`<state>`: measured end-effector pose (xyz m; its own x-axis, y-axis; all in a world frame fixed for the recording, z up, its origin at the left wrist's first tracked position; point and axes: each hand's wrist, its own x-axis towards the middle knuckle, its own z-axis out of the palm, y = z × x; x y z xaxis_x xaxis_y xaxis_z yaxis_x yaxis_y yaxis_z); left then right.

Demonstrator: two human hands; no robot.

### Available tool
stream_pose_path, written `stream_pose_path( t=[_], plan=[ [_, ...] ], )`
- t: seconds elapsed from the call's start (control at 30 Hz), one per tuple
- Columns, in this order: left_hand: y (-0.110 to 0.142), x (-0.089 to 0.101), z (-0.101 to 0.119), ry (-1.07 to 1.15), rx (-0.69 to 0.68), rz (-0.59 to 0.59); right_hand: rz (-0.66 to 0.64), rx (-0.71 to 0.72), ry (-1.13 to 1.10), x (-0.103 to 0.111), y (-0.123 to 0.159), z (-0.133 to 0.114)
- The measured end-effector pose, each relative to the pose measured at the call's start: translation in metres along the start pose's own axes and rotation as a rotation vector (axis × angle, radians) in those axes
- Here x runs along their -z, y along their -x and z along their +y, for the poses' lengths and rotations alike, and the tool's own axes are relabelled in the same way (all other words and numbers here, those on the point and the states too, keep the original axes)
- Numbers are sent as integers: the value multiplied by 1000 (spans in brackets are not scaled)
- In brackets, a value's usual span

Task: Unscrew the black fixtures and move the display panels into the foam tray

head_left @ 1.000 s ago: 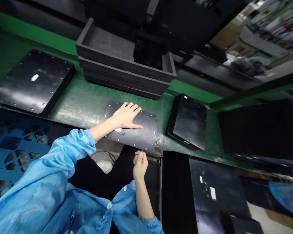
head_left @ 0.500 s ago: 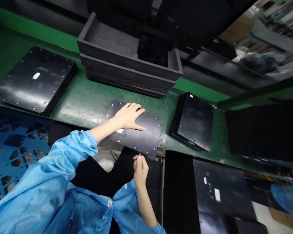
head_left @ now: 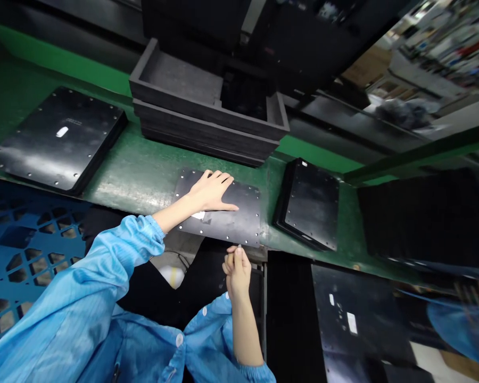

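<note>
A thin black sheet [head_left: 239, 218] with holes along its edges lies on the green bench, its front edge reaching the bench's edge. My left hand [head_left: 212, 192] rests flat on it with fingers spread, beside a small white label [head_left: 198, 215]. Just below the sheet's front right edge, my right hand [head_left: 237, 267] is closed in a pinch. A tiny greyish tip shows above its fingertips, too small to name. Whether that tip touches the sheet is hard to see.
Stacked grey foam trays [head_left: 207, 125] stand behind the sheet. Piles of black sheets lie to the left [head_left: 64, 138] and right [head_left: 313, 202]. More black sheets [head_left: 355, 308] sit lower right. A blue perforated crate [head_left: 35, 255] is lower left, below the green bench [head_left: 143, 170].
My right hand has shifted a little to the right along the sheet's front edge, still pinched. My left hand stays flat on the sheet. The whole view has tilted slightly.
</note>
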<state>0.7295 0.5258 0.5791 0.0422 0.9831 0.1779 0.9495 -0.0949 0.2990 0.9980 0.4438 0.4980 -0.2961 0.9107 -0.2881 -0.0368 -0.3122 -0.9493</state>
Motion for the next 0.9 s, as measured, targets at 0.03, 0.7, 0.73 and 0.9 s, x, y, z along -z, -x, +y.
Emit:
stream_pose_path(
  t=[0.03,0.7,0.73,0.9],
  plan=[
    [1,0,0,-2,1,0,-17,-30,-28,-1,0,-2],
    [85,3,55,-304,-340,-47,49,185,1057,23,1,-62],
    [87,5,58,-358,-370,-32,68,193,1118,23,2,-62],
    [90,12,62,-524,-514,36,75,325,1262,24,1,-65]
  ],
)
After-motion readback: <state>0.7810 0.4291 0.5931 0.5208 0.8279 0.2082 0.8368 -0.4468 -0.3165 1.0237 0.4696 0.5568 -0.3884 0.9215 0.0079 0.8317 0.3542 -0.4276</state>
